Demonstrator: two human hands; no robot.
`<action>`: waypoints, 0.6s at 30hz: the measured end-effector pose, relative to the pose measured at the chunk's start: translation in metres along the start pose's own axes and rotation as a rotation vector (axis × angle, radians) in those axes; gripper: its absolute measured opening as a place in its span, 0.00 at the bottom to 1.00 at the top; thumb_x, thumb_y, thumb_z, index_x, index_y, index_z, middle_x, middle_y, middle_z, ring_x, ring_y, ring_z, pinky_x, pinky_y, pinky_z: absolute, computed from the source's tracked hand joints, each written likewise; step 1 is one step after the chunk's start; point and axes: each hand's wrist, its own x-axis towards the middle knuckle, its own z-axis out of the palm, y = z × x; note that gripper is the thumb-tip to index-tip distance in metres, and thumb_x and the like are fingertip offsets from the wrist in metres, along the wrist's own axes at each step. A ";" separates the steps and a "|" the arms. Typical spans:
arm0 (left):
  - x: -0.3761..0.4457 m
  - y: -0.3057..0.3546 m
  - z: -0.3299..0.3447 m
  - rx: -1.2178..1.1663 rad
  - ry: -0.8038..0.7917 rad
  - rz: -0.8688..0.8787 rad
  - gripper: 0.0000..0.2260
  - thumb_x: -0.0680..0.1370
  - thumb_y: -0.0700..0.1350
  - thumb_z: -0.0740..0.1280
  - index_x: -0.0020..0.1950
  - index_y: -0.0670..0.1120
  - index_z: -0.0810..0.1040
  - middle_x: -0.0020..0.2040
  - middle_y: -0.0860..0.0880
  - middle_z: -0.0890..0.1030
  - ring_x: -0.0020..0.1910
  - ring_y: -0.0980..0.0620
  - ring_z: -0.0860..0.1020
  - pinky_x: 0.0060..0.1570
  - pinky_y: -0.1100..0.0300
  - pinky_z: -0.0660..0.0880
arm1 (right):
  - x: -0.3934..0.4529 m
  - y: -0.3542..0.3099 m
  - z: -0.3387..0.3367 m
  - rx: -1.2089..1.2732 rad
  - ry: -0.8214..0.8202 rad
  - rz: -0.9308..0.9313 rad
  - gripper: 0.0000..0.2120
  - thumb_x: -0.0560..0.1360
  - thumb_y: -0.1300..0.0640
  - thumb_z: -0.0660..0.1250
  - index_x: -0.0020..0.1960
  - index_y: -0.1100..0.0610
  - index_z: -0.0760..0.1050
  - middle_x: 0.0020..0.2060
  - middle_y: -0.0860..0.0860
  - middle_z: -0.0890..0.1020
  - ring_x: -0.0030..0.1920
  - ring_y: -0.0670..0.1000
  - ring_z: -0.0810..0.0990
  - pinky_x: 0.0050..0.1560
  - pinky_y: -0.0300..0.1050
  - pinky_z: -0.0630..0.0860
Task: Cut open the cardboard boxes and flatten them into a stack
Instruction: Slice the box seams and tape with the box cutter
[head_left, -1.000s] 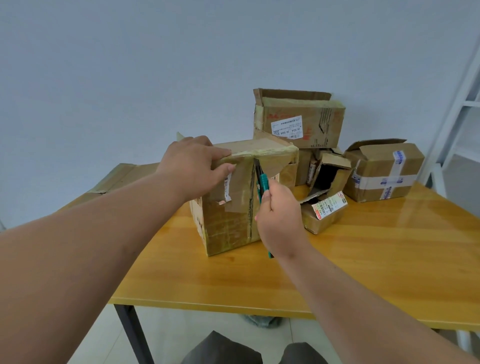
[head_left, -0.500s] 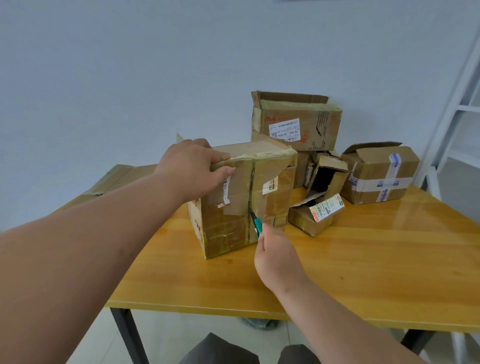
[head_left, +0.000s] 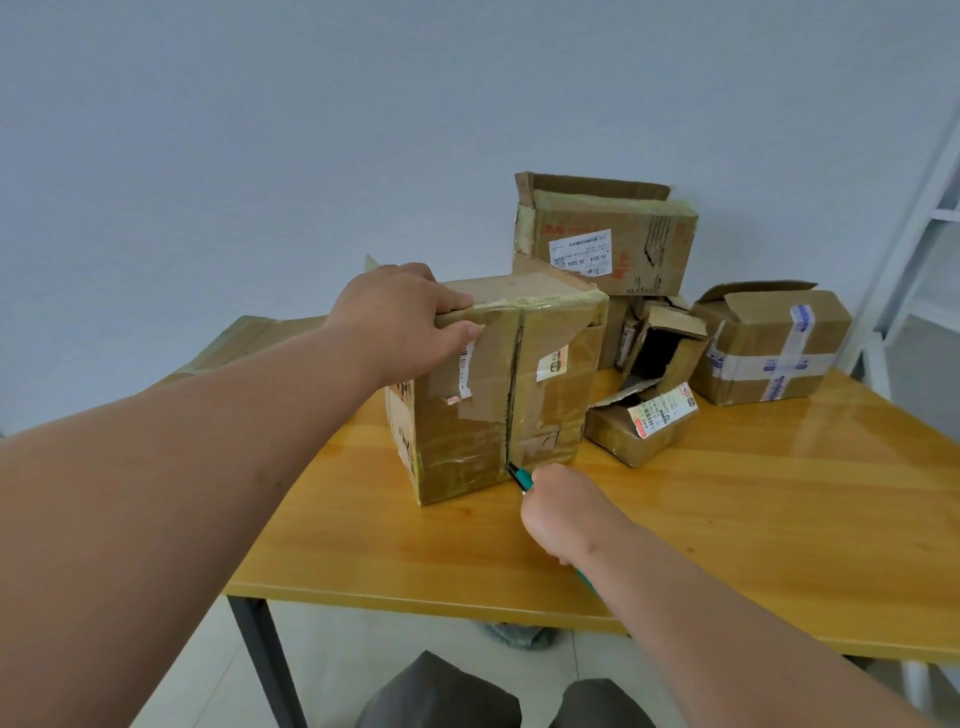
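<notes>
Cardboard, creased and glossy with yellowed tape, forms the upright brown box (head_left: 498, 389) on the glossy yellow wooden table (head_left: 727, 519) near a pale wall, its front seam slit, left hand (head_left: 402, 325) gripping its top edge, right hand (head_left: 563, 512) clenching a green utility knife (head_left: 521, 478) at its base.

The box (head_left: 498, 389) in the middle of the frame is matt brown cardboard with shiny, wrinkled tape and paper labels. The surface (head_left: 727, 519) is glossy yellow wood. The cutter (head_left: 521, 478) looks like green plastic.
</notes>
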 end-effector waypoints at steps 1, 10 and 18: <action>0.000 0.000 -0.001 -0.001 -0.004 0.001 0.21 0.79 0.64 0.56 0.70 0.61 0.73 0.58 0.53 0.76 0.58 0.50 0.74 0.46 0.57 0.69 | -0.001 -0.001 -0.003 -0.006 -0.012 0.001 0.10 0.80 0.63 0.57 0.40 0.55 0.67 0.36 0.53 0.74 0.32 0.50 0.75 0.35 0.43 0.75; 0.000 0.000 0.000 -0.015 -0.010 -0.005 0.21 0.79 0.64 0.57 0.69 0.61 0.73 0.58 0.54 0.76 0.57 0.50 0.74 0.46 0.57 0.71 | -0.004 -0.004 -0.006 -0.054 -0.129 0.055 0.12 0.78 0.66 0.55 0.57 0.62 0.74 0.32 0.55 0.74 0.29 0.51 0.73 0.33 0.43 0.72; -0.001 -0.001 0.000 -0.021 -0.008 0.004 0.21 0.79 0.64 0.57 0.69 0.61 0.73 0.59 0.53 0.76 0.59 0.50 0.74 0.49 0.56 0.71 | -0.009 -0.004 -0.011 -0.082 -0.191 0.087 0.23 0.80 0.64 0.53 0.74 0.63 0.64 0.35 0.58 0.78 0.28 0.51 0.75 0.33 0.42 0.75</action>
